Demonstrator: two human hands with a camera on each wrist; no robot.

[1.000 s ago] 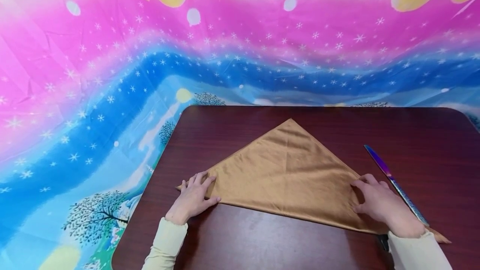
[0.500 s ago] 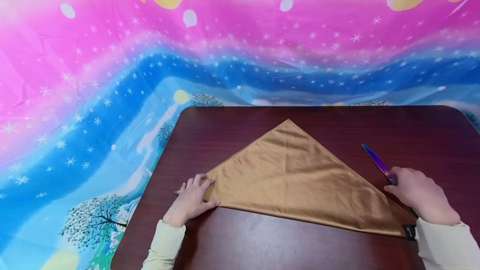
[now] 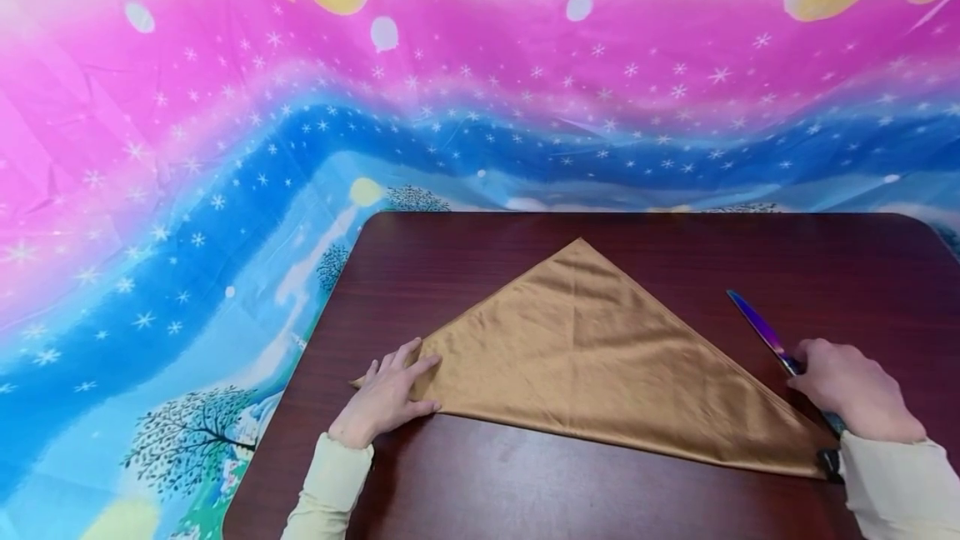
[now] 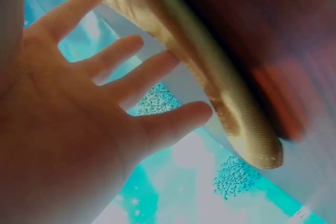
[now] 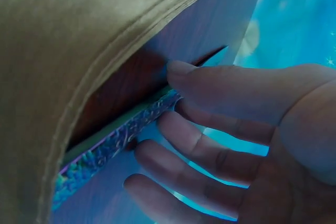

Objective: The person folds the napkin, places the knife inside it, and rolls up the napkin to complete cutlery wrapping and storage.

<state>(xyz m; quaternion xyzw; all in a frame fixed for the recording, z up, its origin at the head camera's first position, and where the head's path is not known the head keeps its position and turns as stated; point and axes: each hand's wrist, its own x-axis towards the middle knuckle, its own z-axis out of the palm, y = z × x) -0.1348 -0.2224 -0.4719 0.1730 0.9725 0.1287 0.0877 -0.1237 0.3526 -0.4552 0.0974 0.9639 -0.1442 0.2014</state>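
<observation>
Head view is showing the left hand (image 3: 382, 398) resting palm down on the left corner of a golden-brown satin cloth (image 3: 570, 357), its fingers lying spread and relaxed, with the thumb meeting the front edge. On the other side, the right hand (image 3: 858, 390) is lying over the handle of a knife (image 3: 762, 329); the right wrist view is showing the thumb against the patterned handle (image 5: 113, 137) and the loosely bent fingers beside it, though I cannot tell whether they are actually gripping. Forming a broad triangle, the cloth is lying flat on a dark red-brown table (image 3: 600, 490), its apex pointing at the far edge and stopping just short of it. Bare tabletop is stretching in front of the cloth's long near edge, and a narrower wedge is separating its right slanting side from the iridescent blade, which is pointing away from the person. Pale sleeves (image 3: 330, 482) are covering both forearms; the right cuff and a small black object (image 3: 830, 465) beside it are hiding the cloth's right tip. Beyond the table, a pink-and-blue snowflake backdrop (image 3: 450, 40) is hanging in soft folds.
</observation>
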